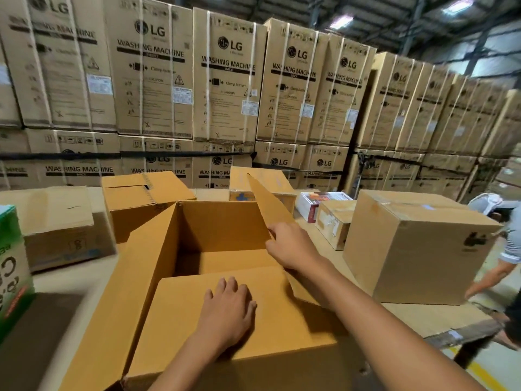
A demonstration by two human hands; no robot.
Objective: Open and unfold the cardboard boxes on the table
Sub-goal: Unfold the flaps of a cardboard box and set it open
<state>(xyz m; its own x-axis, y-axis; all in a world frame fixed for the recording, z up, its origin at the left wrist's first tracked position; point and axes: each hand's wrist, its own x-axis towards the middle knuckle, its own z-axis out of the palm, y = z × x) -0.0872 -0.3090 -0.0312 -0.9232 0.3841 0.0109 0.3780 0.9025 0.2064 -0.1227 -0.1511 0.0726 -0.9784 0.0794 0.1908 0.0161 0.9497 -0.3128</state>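
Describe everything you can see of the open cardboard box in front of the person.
The open box is plain brown cardboard, upright on the table, its inside empty. The left flap slopes outward, the right flap stands up, the near flap lies folded toward the person. The left hand presses flat on the near flap; the right hand pinches the right flap's lower edge.

washing-machine cartons (231, 80): stacked wall behind | green carton (11, 272): left edge | person (511, 241): bending, right edge

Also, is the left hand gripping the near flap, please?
No, the left hand lies flat, fingers straight, on the near flap.
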